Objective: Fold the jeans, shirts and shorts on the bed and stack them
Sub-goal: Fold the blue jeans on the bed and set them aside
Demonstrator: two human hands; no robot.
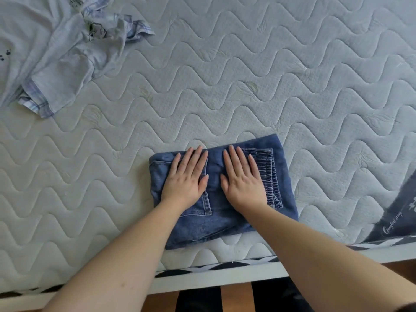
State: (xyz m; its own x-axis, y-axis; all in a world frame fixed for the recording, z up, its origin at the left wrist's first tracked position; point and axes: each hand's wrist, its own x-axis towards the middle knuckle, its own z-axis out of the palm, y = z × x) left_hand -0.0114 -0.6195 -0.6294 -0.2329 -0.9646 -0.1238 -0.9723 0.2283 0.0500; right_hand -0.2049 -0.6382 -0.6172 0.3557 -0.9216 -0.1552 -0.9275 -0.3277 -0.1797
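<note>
One pair of blue jeans is lying folded into a compact rectangle near the front edge of the bed, its stitched back pocket and gathered elastic waistband facing up. Two hands are resting on it side by side, close but not touching: the left hand is pressing flat on the left half, over the pocket, fingers straight and held together, grasping nothing, and the right hand is pressing flat on the right half, just beside the waistband, fingers likewise straight and released. At the far left corner of the bed, well apart from the jeans, a loose heap of pale clothes is lying unfolded; a light grey shirt with small dark prints and a piece with blue-checked trim are showing in it, though how many garments are making it up cannot be told. The bed is showing a bare white mattress quilted in wavy lines, edged with black-and-white piping, and a dark grey label with white lettering is sitting at its right edge. Below the white frame, brown flooring is showing
</note>
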